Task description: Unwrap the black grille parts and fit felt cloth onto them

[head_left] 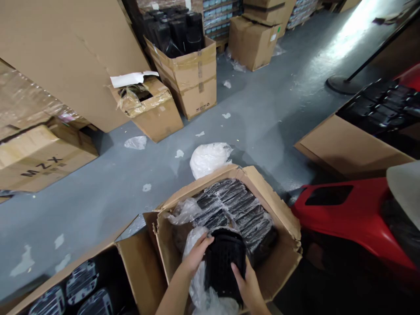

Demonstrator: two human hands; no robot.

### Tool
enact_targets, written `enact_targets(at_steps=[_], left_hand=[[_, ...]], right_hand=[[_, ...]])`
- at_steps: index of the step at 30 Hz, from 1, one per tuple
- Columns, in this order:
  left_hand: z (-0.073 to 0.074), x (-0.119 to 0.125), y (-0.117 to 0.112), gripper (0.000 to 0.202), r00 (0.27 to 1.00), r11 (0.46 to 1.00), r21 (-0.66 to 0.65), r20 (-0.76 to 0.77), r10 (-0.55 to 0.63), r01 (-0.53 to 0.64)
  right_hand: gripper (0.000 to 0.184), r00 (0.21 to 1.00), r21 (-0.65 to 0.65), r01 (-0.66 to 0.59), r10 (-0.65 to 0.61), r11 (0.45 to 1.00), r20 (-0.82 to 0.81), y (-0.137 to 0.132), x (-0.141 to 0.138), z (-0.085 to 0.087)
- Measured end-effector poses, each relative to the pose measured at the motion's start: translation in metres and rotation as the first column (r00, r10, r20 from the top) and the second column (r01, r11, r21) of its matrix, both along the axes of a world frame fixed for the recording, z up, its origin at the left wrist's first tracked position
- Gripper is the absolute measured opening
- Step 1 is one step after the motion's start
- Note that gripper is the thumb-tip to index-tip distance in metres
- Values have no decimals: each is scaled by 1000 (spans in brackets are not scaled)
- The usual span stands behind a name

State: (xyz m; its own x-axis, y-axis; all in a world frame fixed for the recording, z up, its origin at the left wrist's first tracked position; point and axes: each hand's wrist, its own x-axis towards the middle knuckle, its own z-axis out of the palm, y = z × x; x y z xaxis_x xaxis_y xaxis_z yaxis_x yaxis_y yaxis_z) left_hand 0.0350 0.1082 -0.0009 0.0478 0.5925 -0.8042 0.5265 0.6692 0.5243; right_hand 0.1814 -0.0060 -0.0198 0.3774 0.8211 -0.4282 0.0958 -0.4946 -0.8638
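From left to right on my feed I have an open brown cardboard carton (141, 267) of glossy black plastic parts (82, 282), my left hand (197, 253) and right hand (246, 282) holding a black rounded plastic tray (225, 264) by its sides at the mouth of a torn-edged tan cardboard box (282, 269), then a red machine (348, 210).
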Motion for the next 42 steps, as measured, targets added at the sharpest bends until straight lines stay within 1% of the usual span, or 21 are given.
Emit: enact_targets(at_steps=[2,3,5,6,7,9,12,13,15,17,20,22,24,26,28,30,33,35,39,42], left_hand=[[4,5,10,38,995,991,122,66,-68,60],[5,7,14,35,991,973,209,72,-111,94],[5,9,19,28,986,918,369,11,-164,149],[3,8,20,26,986,895,417,-24,-163,158],[2,6,21,25,989,882,448,-65,-131,146],[-2,-1,23,25,989,873,480,-147,-14,84],[-8,-16,26,28,961,861,509,-232,153,-15],[-10,-21,26,28,951,856,516,-245,189,-37],[-15,-27,26,26,941,845,530,-248,231,-68],[-21,-29,25,23,941,836,541,-227,250,-92],[-31,-31,20,22,941,820,554,-182,284,-141],[-37,-33,15,28,935,806,563,-154,320,-184],[-42,-34,8,37,927,794,566,-127,352,-223],[-45,-32,0,44,925,791,559,-103,366,-250],[-47,-28,-8,48,928,796,545,-85,363,-262],[-48,-25,-14,49,935,807,533,-79,345,-253],[-45,-27,-20,46,950,834,517,-111,292,-196],[-41,-32,-21,40,956,857,498,-165,244,-132],[-30,-40,-21,27,946,897,440,-301,117,30],[-28,-38,-23,24,925,916,373,-379,8,145]], right_hand=[[45,999,-22,3,-2,1000,32,-3,0,-1],[46,999,-35,16,-14,999,43,-5,0,-2],[49,995,-60,77,-74,995,62,-11,3,-5],[50,991,-79,124,-119,989,66,-14,5,-6],[51,982,-106,182,-176,978,66,-17,9,-7],[52,949,-176,313,-312,933,36,-22,20,-10],[54,840,-270,493,-533,827,-103,-28,40,-13],[54,800,-287,523,-578,803,-158,-29,47,-13],[53,741,-307,548,-622,778,-254,-29,57,-13],[50,698,-326,545,-634,772,-333,-27,62,-11],[45,618,-398,504,-642,767,-454,-22,62,-7],[43,597,-430,433,-610,792,-522,-16,59,-6],[42,607,-422,342,-540,840,-583,-9,54,-7],[42,600,-412,244,-471,878,-647,-5,47,-11],[41,572,-425,176,-444,888,-690,-4,41,-15],[40,538,-458,124,-448,880,-714,-8,35,-19],[38,502,-489,88,-463,868,-731,-17,32,-19],[37,501,-481,82,-454,873,-737,-22,35,-15],[36,530,-459,81,-428,885,-732,-27,44,-2],[33,566,-444,133,-436,886,-700,-30,51,4]])
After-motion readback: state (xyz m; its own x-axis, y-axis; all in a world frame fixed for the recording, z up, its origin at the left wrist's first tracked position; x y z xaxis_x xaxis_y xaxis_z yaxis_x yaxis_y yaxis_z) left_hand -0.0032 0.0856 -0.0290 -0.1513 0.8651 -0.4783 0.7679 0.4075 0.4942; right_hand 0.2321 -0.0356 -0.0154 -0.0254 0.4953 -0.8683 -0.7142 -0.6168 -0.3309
